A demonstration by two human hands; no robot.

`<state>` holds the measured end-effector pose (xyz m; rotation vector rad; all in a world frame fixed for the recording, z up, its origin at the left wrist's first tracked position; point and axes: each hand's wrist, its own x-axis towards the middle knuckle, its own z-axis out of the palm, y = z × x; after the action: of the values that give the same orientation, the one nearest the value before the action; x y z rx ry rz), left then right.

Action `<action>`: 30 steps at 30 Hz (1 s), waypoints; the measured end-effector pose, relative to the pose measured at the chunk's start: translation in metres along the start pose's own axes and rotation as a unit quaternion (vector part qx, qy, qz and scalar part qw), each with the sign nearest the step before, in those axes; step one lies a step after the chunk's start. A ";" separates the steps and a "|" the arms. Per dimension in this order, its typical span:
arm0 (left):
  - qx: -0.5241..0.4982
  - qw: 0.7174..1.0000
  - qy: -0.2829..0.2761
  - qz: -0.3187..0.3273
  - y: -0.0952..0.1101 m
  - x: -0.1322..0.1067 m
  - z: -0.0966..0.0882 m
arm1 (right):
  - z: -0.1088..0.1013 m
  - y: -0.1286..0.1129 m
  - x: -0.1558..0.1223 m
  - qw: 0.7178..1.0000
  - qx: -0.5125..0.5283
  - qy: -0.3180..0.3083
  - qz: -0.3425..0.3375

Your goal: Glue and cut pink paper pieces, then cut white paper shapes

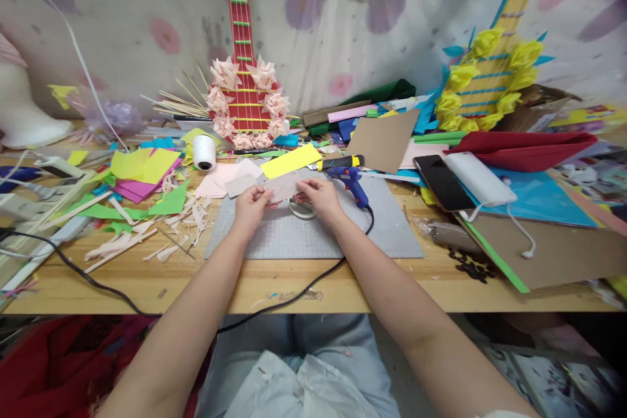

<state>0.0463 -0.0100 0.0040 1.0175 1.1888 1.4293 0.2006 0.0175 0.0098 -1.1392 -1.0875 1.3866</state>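
Between my two hands a small pale pinkish-grey piece of paper (281, 188) is held up over the grey cutting mat (313, 238). My left hand (253, 209) pinches its left end and my right hand (318, 197) pinches the right end. Just below, partly covered by my right hand, lies a roll of tape (302, 211). Behind the paper are a yellow paper strip (291, 161) and a pale card piece (240, 184). To the right of my right hand rest a yellow-and-black utility knife (340, 162) and a blue glue gun (351, 184).
Paper scraps (142, 173) cover the left side. A red paper guitar (245, 101) with pink flowers and a yellow one (490, 78) stand at the back. At right lie a phone (445, 181) and a white power bank (480, 177). A black cord (298, 297) crosses the table's front edge.
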 end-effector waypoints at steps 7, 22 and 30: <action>-0.034 0.998 0.060 0.005 0.000 0.010 -0.014 | -0.014 -0.004 0.000 0.999 0.013 0.039 0.004; 0.028 0.999 0.016 -0.021 0.001 0.016 -0.012 | -0.004 0.007 0.009 0.997 -0.075 0.028 0.002; 0.093 0.994 0.032 -0.048 0.002 0.020 -0.003 | -0.011 0.009 0.014 0.989 -0.142 -0.036 -0.026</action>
<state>0.0393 0.0092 0.0056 1.0321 1.4186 1.3019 0.2089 0.0314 -0.0016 -1.2611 -1.3909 1.2684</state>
